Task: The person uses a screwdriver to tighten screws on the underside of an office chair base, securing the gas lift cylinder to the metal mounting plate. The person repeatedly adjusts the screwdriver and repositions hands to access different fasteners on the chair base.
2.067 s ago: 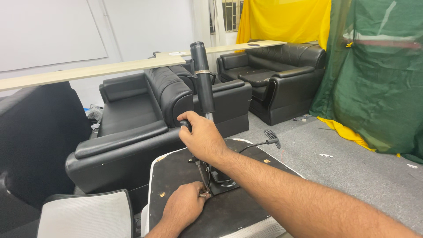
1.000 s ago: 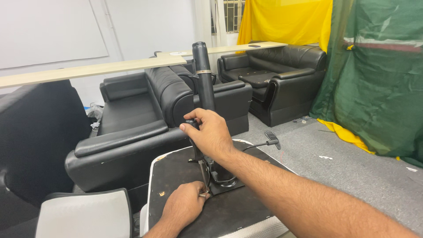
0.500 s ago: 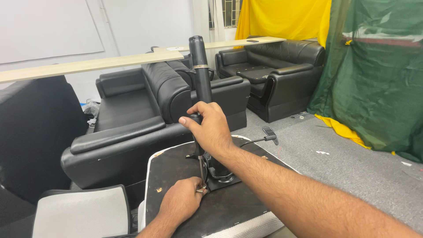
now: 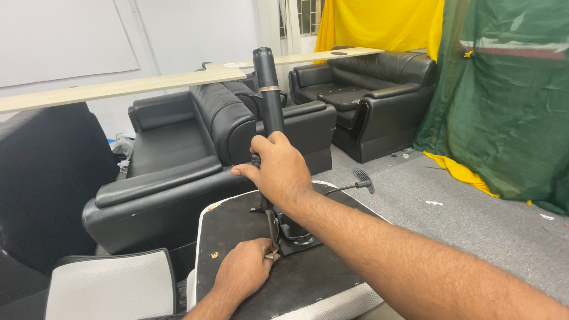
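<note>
While we look down at an upturned office chair seat [image 4: 249, 290], our right hand [image 4: 281, 172] is wrapped around the black gas-lift column [image 4: 268, 89] that stands upright from the seat's underside. The fingers [image 4: 252, 172] curl round the front of the column at about its middle, with the thumb side toward us, so the shaft passes through the closed fist and rises well above it, a thin metal band showing near its top. Below the fist the column drops into a black mounting plate [image 4: 296, 240] fixed to the seat's dark underside.

Our left hand [image 4: 240, 275] rests low on that underside, just beside the plate, its fingers pinched on a small metal tool [image 4: 274, 237] that stands against the base of the column; we cannot tell exactly what kind of tool it is. A lever with a flat paddle end [image 4: 363, 179] juts out from the mechanism to the right, clear of both hands.

Around us stand black leather sofas [image 4: 178, 154], a long pale wooden board [image 4: 118, 89] lying across their backs, a green net [image 4: 510, 101] and a yellow cloth [image 4: 379, 24].
</note>
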